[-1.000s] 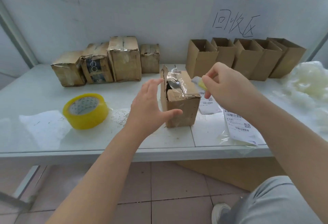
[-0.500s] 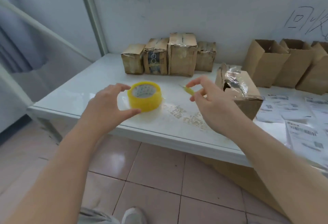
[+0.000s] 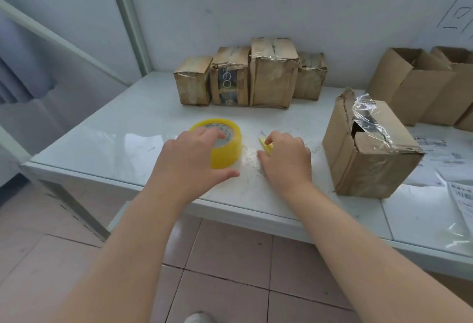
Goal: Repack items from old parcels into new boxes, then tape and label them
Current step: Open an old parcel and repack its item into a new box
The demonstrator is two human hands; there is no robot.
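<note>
A white wall (image 3: pixel 281 2) rises behind the white table (image 3: pixel 115 138), with black handwriting (image 3: pixel 458 15) scrawled at its far right. Pinkish floor tiles (image 3: pixel 225 258) run underneath, and a grey shoe toe (image 3: pixel 198 317) pokes in at the bottom edge.

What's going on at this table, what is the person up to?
A person is repacking parcels. The left hand grips the yellow tape roll lying on the white table, while the right hand pinches a small yellow item beside it. A torn-open old parcel stands to the right, untaped.
</note>
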